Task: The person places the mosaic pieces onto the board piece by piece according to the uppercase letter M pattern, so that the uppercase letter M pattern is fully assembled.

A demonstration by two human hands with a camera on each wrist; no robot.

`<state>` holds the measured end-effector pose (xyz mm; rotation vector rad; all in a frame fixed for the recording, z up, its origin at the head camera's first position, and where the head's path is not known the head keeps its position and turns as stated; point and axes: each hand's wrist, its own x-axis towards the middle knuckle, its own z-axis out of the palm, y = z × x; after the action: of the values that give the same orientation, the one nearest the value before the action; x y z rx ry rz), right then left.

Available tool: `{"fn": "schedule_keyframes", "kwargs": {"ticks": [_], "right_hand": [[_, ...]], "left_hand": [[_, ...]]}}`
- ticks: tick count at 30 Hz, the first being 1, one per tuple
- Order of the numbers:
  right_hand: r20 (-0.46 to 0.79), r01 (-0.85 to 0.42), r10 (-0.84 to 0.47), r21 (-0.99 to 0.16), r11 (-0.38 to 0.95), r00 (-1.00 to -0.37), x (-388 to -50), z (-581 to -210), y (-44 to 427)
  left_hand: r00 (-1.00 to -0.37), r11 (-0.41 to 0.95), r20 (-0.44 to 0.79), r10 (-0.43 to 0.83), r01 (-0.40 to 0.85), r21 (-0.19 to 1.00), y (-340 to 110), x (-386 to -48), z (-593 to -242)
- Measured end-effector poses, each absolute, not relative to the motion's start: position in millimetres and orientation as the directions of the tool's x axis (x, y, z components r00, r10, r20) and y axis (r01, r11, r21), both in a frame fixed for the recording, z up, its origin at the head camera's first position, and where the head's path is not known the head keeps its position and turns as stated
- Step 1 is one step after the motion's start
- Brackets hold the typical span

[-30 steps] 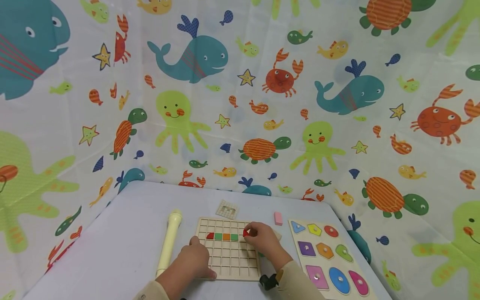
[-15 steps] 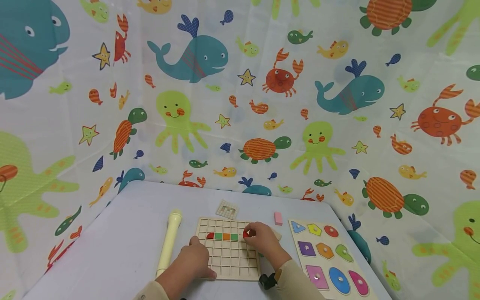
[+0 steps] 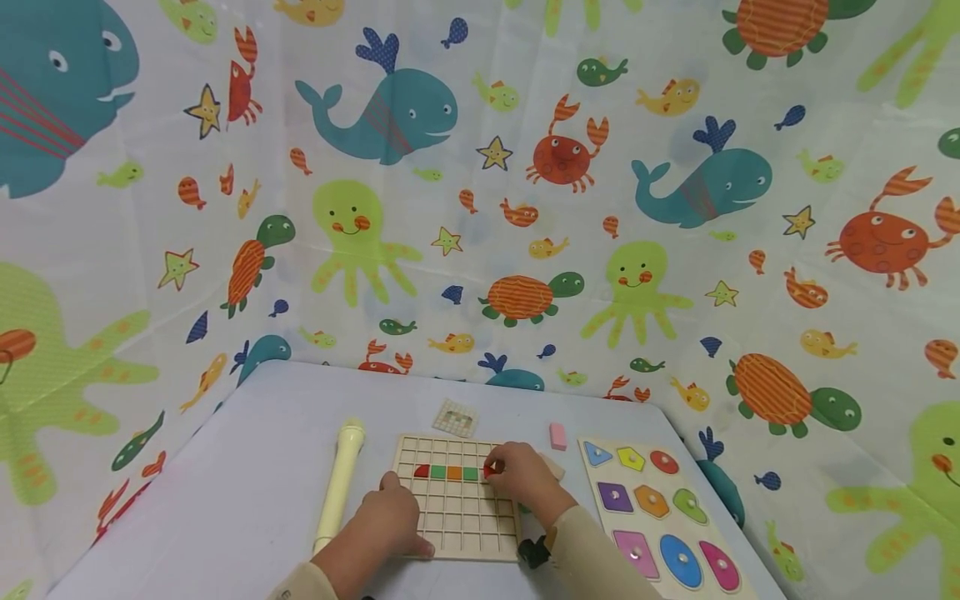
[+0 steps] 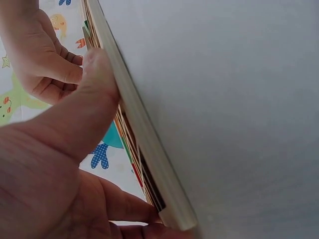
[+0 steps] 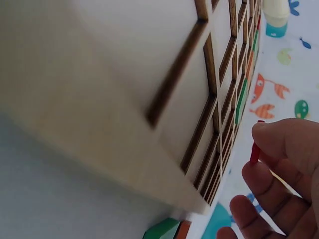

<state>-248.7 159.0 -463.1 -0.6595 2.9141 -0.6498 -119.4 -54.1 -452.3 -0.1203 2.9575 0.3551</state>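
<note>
A wooden grid board lies in front of me in the head view. One of its upper rows holds a red piece, a green tile, an orange tile and another green tile. My left hand holds the board's near left corner, thumb against the front edge and fingers along the left side. Between thumb and index finger, my right hand pinches a small red piece over the right end of that row; its shape is partly hidden.
Behind the board lies a small grid pattern card. A cream tube lies to the left. On the right are a pink block and a knobbed shape puzzle. Below the right hand, a green piece sits beside the board.
My right hand has shifted slightly left with the red piece, closer to the neighbouring green tile. The left hand and the board stay in place.
</note>
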Motion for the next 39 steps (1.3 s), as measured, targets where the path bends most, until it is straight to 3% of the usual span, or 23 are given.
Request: {"fn": "schedule_keyframes", "kwargs": {"ticks": [12,31,39], "right_hand": [[0.019,-0.440,-0.465,-0.360,0.823,-0.885,-253.3,-468.8,152.3],[-0.072,-0.402,-0.451,-0.345,0.848,-0.890,-251.8,-455.2,140.3],[-0.130,-0.326,-0.399,-0.378,0.866,-0.908,-254.1,-451.3,137.3]], "left_hand": [[-0.980,0.965,-0.183,-0.073,-0.115,0.235,-52.4,-117.8,-452.3],[-0.983,0.972,-0.171,-0.060,-0.096,0.213,-53.0,-116.4,-448.2],[-0.981,0.971,-0.183,-0.067,-0.106,0.213,-53.7,-118.4,-449.9]]}}
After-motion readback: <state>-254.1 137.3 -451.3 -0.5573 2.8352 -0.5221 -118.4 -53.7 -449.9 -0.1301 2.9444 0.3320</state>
